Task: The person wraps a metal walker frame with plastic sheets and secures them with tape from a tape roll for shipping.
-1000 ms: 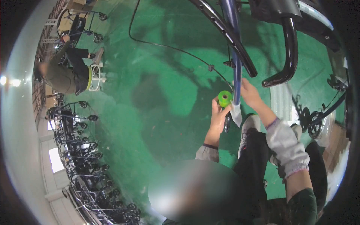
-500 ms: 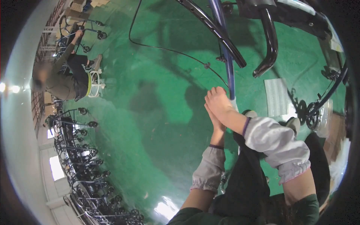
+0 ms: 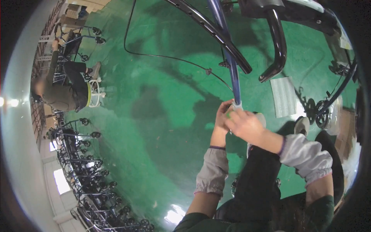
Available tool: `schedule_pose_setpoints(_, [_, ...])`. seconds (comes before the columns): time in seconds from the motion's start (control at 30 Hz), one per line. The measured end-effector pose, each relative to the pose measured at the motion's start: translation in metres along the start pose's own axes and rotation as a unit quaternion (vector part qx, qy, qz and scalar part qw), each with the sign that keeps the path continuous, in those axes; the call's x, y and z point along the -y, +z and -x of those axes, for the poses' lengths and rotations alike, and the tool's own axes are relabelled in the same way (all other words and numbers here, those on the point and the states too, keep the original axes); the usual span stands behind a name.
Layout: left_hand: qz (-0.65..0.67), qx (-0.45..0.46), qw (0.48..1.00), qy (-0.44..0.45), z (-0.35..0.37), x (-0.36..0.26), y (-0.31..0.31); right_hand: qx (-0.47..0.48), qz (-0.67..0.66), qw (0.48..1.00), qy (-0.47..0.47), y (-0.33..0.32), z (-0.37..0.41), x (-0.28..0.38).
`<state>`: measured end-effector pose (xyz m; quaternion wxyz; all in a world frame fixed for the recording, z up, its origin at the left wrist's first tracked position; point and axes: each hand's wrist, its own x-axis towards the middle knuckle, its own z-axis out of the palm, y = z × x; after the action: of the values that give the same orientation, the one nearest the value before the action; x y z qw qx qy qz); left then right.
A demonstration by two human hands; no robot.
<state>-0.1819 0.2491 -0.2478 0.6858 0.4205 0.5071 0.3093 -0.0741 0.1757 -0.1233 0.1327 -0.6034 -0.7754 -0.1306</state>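
Observation:
A blue metal tube (image 3: 232, 69) comes down from the top and ends in a whitish end piece (image 3: 237, 105) between my hands. My left hand (image 3: 222, 118) is closed around the left side of this end piece, its fingertips near the tube. My right hand (image 3: 247, 125) crosses in front with bent, closed fingers. A small green spot (image 3: 229, 115) shows at its fingers; what they pinch is hidden. A thin black cable (image 3: 170, 57) loops over from the upper left and runs down to the tube near my hands.
A perforated black bar (image 3: 216, 33) crosses the tube, and a curved black handle (image 3: 276, 46) hangs beside it. A white foam sheet (image 3: 283, 96) lies on the green floor. At left, a person (image 3: 63, 94) sits on a stool near rows of wheeled frames (image 3: 81, 162).
My right hand has shifted right and down, turning so its fingers reach over the tube's end, and a green spot now shows. The seated person's arm has moved left.

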Motion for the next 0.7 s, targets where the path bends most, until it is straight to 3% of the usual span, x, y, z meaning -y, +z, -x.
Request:
schedule_pose_setpoints(0.1, [0.176, 0.091, 0.969, -0.147, 0.012, -0.032, 0.005, -0.013, -0.051, 0.998, 0.026, -0.007, 0.02, -0.036])
schedule_pose_setpoints(0.3, [0.043, 0.108, 0.981, -0.155, 0.002, -0.042, -0.002, 0.004, -0.115, 0.993, 0.024, 0.05, 0.038, -0.091])
schedule_pose_setpoints(0.4, [-0.088, 0.124, 0.98, -0.127, -0.007, -0.06, 0.009, -0.014, -0.168, 0.986, 0.009, 0.084, 0.026, -0.097])
schedule_pose_setpoints(0.5, [-0.165, 0.11, 0.967, -0.162, -0.01, -0.084, 0.025, -0.066, -0.188, 0.98, -0.008, 0.111, 0.013, -0.094])
schedule_pose_setpoints(0.7, [-0.063, 0.094, 0.956, -0.269, -0.028, -0.077, 0.029, -0.111, -0.098, 0.986, 0.082, 0.116, 0.002, -0.077])
